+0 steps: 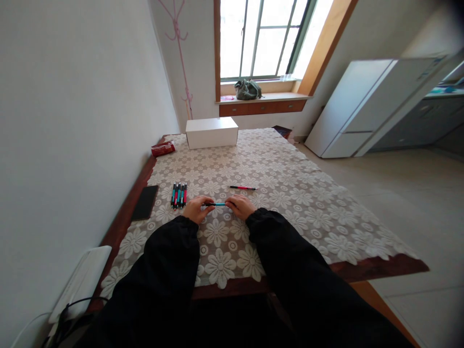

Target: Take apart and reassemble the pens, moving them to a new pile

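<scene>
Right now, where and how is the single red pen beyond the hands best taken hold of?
The single red pen is probably best pinched at its middle, from above, across its near and far sides: it is slim and lies flat, running left to right. The right hand is nearest, but is holding the blue pen.

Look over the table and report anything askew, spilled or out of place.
Nothing looks spilled. The red-and-black pen stands out mildly: it lies crosswise by itself beyond the right hand, apart from the neat row of pens.
</scene>
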Demonstrator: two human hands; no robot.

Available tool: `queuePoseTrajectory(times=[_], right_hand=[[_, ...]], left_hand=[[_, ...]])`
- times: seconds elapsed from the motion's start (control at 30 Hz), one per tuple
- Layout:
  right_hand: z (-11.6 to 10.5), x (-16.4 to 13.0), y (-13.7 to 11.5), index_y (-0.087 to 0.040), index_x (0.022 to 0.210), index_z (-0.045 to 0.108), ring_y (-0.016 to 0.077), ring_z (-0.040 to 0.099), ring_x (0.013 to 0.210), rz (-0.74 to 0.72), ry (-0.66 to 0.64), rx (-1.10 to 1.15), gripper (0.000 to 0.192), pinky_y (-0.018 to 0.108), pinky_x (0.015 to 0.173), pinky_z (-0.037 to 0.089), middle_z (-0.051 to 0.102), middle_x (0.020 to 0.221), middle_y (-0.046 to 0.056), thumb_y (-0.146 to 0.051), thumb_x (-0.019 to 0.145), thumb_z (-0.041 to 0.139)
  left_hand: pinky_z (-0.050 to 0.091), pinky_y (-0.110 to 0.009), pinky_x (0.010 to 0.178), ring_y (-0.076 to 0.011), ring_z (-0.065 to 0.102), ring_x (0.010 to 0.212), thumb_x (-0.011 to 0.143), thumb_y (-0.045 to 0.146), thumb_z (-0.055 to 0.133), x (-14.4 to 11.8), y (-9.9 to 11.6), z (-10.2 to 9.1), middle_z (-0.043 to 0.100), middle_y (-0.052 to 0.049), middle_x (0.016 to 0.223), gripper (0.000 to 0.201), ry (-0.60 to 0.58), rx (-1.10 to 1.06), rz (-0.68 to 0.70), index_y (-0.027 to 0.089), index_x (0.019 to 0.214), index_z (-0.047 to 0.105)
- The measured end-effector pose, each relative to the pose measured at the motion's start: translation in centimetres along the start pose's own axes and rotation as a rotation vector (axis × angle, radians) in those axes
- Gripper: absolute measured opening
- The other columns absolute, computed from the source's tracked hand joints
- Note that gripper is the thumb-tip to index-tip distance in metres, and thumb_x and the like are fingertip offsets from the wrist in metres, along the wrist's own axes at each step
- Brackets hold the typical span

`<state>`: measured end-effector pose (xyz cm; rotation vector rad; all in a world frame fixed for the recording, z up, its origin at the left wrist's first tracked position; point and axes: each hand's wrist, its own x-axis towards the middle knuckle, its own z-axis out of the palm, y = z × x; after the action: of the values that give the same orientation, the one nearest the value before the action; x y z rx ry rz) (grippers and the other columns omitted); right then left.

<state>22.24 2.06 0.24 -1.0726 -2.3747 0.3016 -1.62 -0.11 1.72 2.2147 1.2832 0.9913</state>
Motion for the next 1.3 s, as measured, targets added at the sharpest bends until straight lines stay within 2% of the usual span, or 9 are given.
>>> queuePoseTrajectory(times=[0.2,0.4,0.57,0.67,0.77,0.83,1.1,1.3], right_hand=[[-0.09,-0.01,-0.09,-0.020,0.093,0.067,0.0177,0.059,0.082,-0.012,0.025,0.019,0.023,0.029,0.077,0.042,0.066,0.085,0.005,-0.033,0.098,0.049],[-0.31,-0.03,-0.20,-0.020,0.096,0.066,0.0183,0.059,0.085,-0.021,0.058,0.067,0.013,0.030,0.080,0.044,0.066,0.090,0.005,-0.031,0.090,0.062],[-0.38,-0.01,-0.25,-0.021,0.096,0.065,0.0185,0.060,0.086,-0.027,0.066,0.077,0.012,0.030,0.081,0.044,0.066,0.090,0.005,-0.029,0.088,0.064],[-0.33,-0.04,-0.20,-0.021,0.098,0.065,0.0188,0.060,0.086,-0.023,0.050,0.059,0.014,0.031,0.081,0.044,0.067,0.089,0.005,-0.031,0.090,0.061],[-0.19,-0.05,-0.08,-0.020,0.098,0.066,0.0183,0.060,0.083,0.001,0.044,0.034,0.015,0.030,0.079,0.044,0.067,0.088,0.005,-0.033,0.092,0.060],[-0.10,-0.04,0.00,-0.020,0.098,0.066,0.0180,0.060,0.082,0.014,0.042,0.021,0.016,0.030,0.079,0.043,0.067,0.088,0.005,-0.033,0.092,0.060],[-0.03,-0.02,0.12,-0.021,0.099,0.066,0.0184,0.061,0.086,-0.003,0.021,0.025,0.017,0.030,0.080,0.043,0.068,0.090,0.005,-0.033,0.095,0.056],[0.15,-0.04,0.26,-0.021,0.095,0.066,0.0178,0.061,0.082,0.001,0.002,0.004,0.022,0.030,0.079,0.042,0.068,0.086,0.005,-0.034,0.098,0.048]], left_hand=[[0.051,-0.030,0.082,-0.0178,0.065,0.087,0.086,0.034,0.063,0.14,-0.09,-0.12,0.072,-0.004,0.090,0.016,-0.029,0.060,0.011,0.021,0.093,0.071],[0.047,-0.029,0.077,-0.0178,0.063,0.080,0.095,0.040,0.048,0.24,-0.06,-0.35,0.070,-0.003,0.074,0.035,-0.084,0.109,-0.021,0.020,0.076,0.070],[0.045,-0.027,0.074,-0.0171,0.062,0.075,0.098,0.041,0.041,0.15,0.21,-0.41,0.068,-0.002,0.065,0.044,-0.120,0.103,-0.030,0.021,0.070,0.069],[0.046,-0.028,0.074,-0.0167,0.063,0.073,0.097,0.039,0.044,0.17,0.29,-0.33,0.068,-0.002,0.066,0.039,-0.096,0.110,-0.033,0.021,0.074,0.069],[0.048,-0.027,0.074,-0.0163,0.065,0.073,0.092,0.038,0.053,0.16,0.24,-0.17,0.070,-0.001,0.071,0.024,-0.066,0.063,-0.051,0.021,0.094,0.069],[0.049,-0.027,0.073,-0.0160,0.066,0.074,0.089,0.037,0.058,0.12,0.18,-0.07,0.071,-0.001,0.077,0.023,-0.049,0.028,-0.065,0.021,0.103,0.066],[0.054,-0.031,0.083,-0.0181,0.068,0.088,0.086,0.026,0.060,0.09,0.01,0.09,0.072,-0.005,0.095,0.016,-0.022,-0.025,-0.021,0.020,0.099,0.066],[0.053,-0.033,0.085,-0.0183,0.066,0.089,0.081,0.024,0.066,0.12,-0.25,0.12,0.071,-0.004,0.096,0.015,-0.012,-0.004,0.013,0.021,0.096,0.067]])
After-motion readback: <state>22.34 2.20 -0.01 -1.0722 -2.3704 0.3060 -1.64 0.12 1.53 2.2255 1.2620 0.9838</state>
